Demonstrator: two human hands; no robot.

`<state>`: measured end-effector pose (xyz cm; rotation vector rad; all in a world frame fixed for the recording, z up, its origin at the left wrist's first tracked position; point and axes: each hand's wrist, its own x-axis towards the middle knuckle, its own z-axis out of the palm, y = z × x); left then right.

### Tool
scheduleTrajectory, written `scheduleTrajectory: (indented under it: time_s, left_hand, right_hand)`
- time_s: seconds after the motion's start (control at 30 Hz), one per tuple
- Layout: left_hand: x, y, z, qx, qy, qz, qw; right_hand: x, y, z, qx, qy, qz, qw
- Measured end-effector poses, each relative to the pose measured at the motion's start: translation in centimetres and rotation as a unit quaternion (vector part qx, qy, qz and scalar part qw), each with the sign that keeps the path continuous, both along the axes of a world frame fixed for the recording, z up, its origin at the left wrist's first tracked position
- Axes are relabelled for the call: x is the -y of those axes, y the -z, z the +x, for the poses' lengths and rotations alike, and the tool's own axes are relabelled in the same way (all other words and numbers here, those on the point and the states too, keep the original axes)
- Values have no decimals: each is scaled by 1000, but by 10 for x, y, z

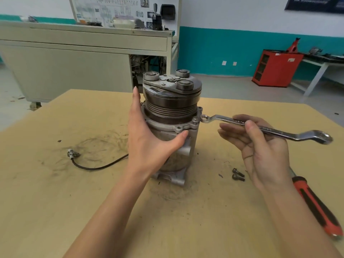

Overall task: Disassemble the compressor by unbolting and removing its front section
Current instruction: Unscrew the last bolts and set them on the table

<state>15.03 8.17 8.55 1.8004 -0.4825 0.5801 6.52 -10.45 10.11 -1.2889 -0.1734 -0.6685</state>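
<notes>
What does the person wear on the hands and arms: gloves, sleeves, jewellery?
Nothing shows. The left hand and right hand have no gloves, and no ring, watch or bracelet is visible. The left forearm and right forearm are uncovered down to the picture's edge; no sleeve is in view.

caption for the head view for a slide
Upright compressor braced by the left hand; right hand holds a wrench at its flange.

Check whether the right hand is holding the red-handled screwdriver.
No, the right hand holds the wrench; the screwdriver lies on the table.
</notes>
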Motion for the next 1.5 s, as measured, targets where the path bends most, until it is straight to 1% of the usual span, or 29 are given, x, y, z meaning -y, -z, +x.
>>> scheduleTrajectory:
  time_s: [0.2, 0.33, 0.43, 0.53, 0.6, 0.7, 0.8, 0.9, 1.1, 1.2, 1.23, 1.37, 1.43, 1.5]
  left_hand:
    - [-17, -4, 10, -14, 79, -11, 997]
    - [-22, -3, 15, -19, 127, -26, 991]
    - [-20, 1, 15, -26, 116, -23, 993]
    - [-18, 3, 15, -33, 97, -18, 995]
    - [-18, 2, 15, -34, 98, -20, 994]
    - [-18, 2, 15, -31, 105, -21, 994]
    - [-18, 2, 14, -26, 108, -25, 993]
    - [-17, 3, 14, -20, 108, -27, 994]
    - [-16, 4, 15, -15, 110, -39, 993]
    - [-16, 5, 15, -13, 106, -43, 993]
    - [-16, 5, 14, -14, 106, -45, 993]
    - [-14, 5, 11, -22, 103, -49, 993]
    - [-13, 6, 9, -24, 101, -54, 993]
    - [-13, 5, 9, -27, 102, -52, 993]
  right_hand:
    - [-4, 0, -3, 11, 10, -3, 1000]
    - [-14, -5, -6, 39, 16, -25, 999]
    - [-27, -15, -8, 75, 48, -108, 990]
    - [-35, -26, -11, 98, 76, -210, 970]
    - [-37, -29, -13, 100, 107, -271, 951]
    - [-39, -27, -15, 104, 167, -354, 914]
    - [-41, -25, -17, 123, 199, -390, 891]
    - [-40, -24, -16, 131, 192, -399, 887]
    - [-37, -25, -15, 111, 115, -368, 916]
    - [-39, -22, -15, 110, 104, -367, 918]
    - [-40, -21, -15, 103, 93, -347, 927]
    - [-43, -22, -4, 38, 11, -178, 983]
    - [-37, -27, 6, -17, -37, -95, 995]
    - [-28, -32, 17, -70, -96, -23, 993]
